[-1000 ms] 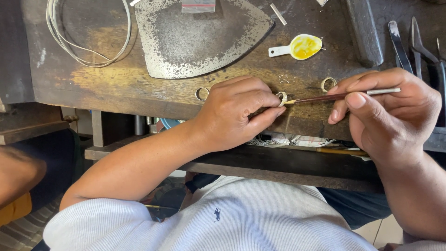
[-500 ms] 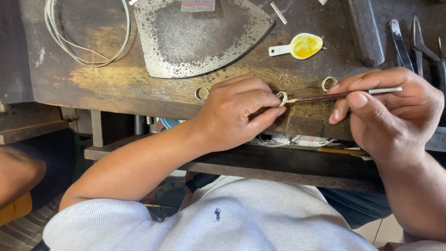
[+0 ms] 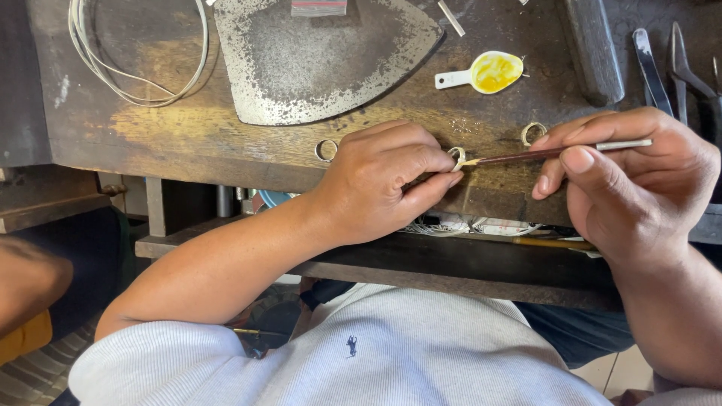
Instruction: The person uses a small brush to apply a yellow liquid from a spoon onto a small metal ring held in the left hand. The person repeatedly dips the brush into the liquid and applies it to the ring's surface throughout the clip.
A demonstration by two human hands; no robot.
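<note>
Ring [image 3: 457, 156] pinched, brush [image 3: 541, 155] touching, loose rings [image 3: 326, 149] nearby

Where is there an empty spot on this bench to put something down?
Bare wood lies between the white cord and the metal plate, down to the loose ring. It is crowded by the tools and around both hands.

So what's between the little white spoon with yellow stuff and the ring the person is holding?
Only bare, worn wooden bench lies between the spoon and the held ring, seen from the head camera. The flat metal plate sits off to the side.
</note>
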